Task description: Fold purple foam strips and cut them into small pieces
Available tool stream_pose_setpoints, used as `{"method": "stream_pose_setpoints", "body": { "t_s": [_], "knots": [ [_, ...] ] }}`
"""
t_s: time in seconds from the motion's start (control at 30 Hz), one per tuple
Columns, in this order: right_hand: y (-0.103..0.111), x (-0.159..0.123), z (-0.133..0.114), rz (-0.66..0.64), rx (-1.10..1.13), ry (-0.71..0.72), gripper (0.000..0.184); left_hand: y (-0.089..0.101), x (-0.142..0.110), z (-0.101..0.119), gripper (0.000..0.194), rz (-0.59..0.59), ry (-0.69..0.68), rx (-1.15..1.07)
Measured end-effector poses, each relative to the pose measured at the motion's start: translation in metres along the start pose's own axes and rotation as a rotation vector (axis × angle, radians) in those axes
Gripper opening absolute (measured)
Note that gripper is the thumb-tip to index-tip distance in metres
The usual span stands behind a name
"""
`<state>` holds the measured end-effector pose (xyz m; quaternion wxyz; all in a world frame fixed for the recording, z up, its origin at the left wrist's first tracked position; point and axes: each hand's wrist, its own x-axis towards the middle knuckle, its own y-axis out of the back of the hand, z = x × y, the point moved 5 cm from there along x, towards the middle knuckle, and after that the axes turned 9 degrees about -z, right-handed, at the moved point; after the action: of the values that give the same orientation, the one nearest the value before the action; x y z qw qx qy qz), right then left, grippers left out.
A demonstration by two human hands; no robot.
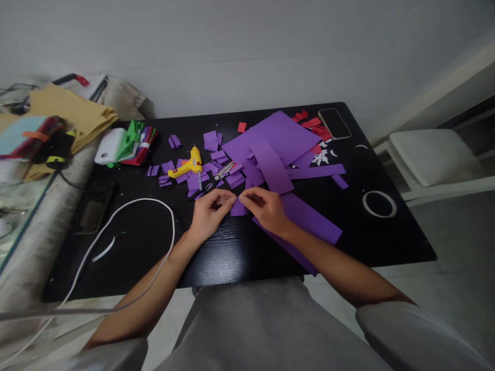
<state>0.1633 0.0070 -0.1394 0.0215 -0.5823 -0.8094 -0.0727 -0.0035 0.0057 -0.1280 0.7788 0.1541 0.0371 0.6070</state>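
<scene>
Between my two hands is a small piece of purple paper [237,208]. My left hand [209,212] pinches its upper left edge between thumb and fingers. On the other side, my right hand [266,207] pinches its upper right edge. Just beyond my left hand lie scissors [224,170] among several small folded purple pieces [236,179]. A yellow glue gun [188,164] rests on more purple pieces to the left. Large purple sheets [276,134] and a purple strip [270,166] lie beyond my right hand, with another purple sheet [309,219] under my right forearm.
A white cable [173,226] loops over the table's left side and crosses near my left forearm. At the far right lie a phone [334,124], red scraps [311,123] and a white ring [379,204]. Bundled coloured paper [136,144] and a dark phone [93,208] are left.
</scene>
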Motion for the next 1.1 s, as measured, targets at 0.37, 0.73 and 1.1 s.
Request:
{"method": "stream_pose_setpoints", "body": {
  "t_s": [0.37, 0.73, 1.1],
  "knots": [
    [-0.0008, 0.0028, 0.0093, -0.002, 0.099, -0.074, 0.019, 0.0027, -0.0002, -0.0024, 0.022, 0.014, -0.002, -0.005],
    [0.0010, 0.0024, 0.0030, -0.004, 0.092, -0.075, 0.017, 0.0007, -0.0005, -0.0021, 0.021, 0.009, -0.015, -0.019],
    [-0.0023, 0.0032, 0.0083, -0.034, 0.232, -0.126, 0.037, 0.0016, 0.0008, -0.0032, 0.023, 0.007, 0.007, -0.031]
  ]
}}
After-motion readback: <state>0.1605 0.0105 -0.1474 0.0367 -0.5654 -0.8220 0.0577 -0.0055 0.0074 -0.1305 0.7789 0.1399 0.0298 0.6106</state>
